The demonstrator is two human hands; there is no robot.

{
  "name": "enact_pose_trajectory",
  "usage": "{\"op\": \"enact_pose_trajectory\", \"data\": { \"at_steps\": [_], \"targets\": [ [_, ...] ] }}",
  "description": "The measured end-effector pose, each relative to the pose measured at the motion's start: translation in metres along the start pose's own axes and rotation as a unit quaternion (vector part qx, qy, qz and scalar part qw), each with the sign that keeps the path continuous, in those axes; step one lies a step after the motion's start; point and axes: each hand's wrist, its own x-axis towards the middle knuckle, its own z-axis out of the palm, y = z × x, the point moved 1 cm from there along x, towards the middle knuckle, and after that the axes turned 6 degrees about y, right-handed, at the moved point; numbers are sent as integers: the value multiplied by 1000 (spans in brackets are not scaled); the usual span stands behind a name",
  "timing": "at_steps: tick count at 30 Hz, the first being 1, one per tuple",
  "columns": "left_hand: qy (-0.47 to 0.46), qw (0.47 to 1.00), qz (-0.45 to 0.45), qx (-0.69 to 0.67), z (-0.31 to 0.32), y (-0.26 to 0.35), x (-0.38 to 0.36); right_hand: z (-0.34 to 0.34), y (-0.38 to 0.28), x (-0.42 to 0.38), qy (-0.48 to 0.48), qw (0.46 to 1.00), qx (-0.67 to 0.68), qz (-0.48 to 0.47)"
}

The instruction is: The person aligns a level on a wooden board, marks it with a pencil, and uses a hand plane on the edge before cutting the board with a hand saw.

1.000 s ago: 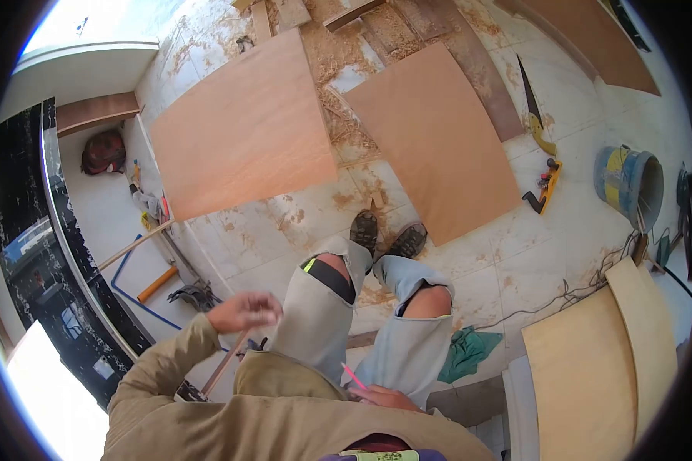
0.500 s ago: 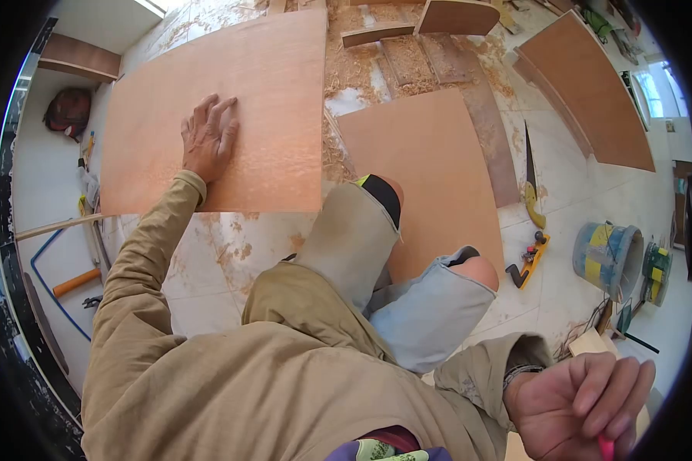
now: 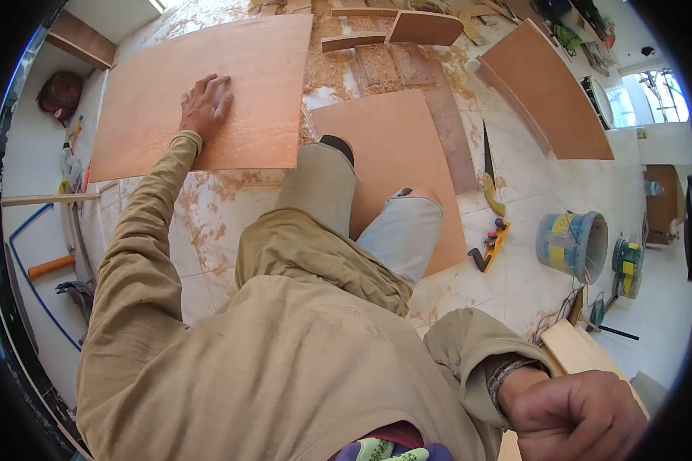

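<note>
My left hand (image 3: 205, 106) lies palm down on a reddish-brown plywood sheet (image 3: 257, 61), its fingers spread apart and nothing held. At the lower right, my right hand (image 3: 580, 419) is closed in a fist away from the boards. Whatever its fingers hold is hidden behind the knuckles. A second plywood panel (image 3: 396, 154) lies flat on the floor, partly under my legs. Right of that panel rest a handsaw (image 3: 490, 184) with a yellow handle and a yellow-and-black hand plane (image 3: 490, 246).
A blue bucket (image 3: 563, 244) with yellow tape stands on the right beside a smaller green container (image 3: 627, 265). Behind them is a curved-edge wooden piece (image 3: 553, 88). Wood shavings (image 3: 377, 63) litter the floor. At left lie a blue saw frame (image 3: 31, 280) and an orange handle (image 3: 52, 266).
The view has shifted, so the floor things sit further left. My right hand has turned knuckles up, hiding the small pink thing seen at its fingers before. My left hand stays on the sheet.
</note>
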Motion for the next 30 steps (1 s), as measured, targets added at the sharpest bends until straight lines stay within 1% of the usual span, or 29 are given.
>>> {"op": "enact_pose_trajectory", "data": {
  "at_steps": [2,5,6,9,10,13,14,16,18,21,22,24,25,26,28,30],
  "targets": [
    [-5,1000,-5,6,-1,1,-5,-5,-24,-7,-20,989,-94,110],
    [7,1000,-14,-4,-1,3,2,-22,-28,-16,26,979,-136,147],
    [5,1000,-17,-6,-2,3,0,-20,-34,-12,11,981,-134,141],
    [7,1000,-24,1,1,3,1,-12,-53,-2,-38,976,-189,103],
    [12,1000,-27,-1,1,1,1,-5,-56,-5,22,969,-233,76],
    [32,999,-36,0,-3,2,-6,-10,-48,4,-4,999,-46,-2],
    [46,998,-33,2,1,-4,-8,-4,-51,10,16,1000,-2,11],
    [58,998,-30,-19,13,6,-15,-19,-88,13,-40,993,-26,109],
    [59,997,-31,-38,1,8,-34,-15,-96,15,-63,987,-23,144],
    [61,993,8,-101,-11,5,-65,-13,-97,7,-65,991,42,111],
    [63,988,15,-137,-20,5,-75,-21,-106,4,-88,989,85,89],
    [64,985,-1,-157,-21,-4,-95,-18,-113,6,-125,987,79,66],
    [73,985,-10,-156,-32,-17,-102,-16,-110,5,-131,988,47,61],
    [93,985,-29,-141,-43,-21,-112,-15,-104,5,-138,989,22,55],
    [103,986,-41,-126,-52,-45,-134,-14,-91,8,-155,986,-32,44],
    [87,991,-45,-96,-66,-64,-150,-12,-73,13,-147,988,-36,42]
  ]
}}
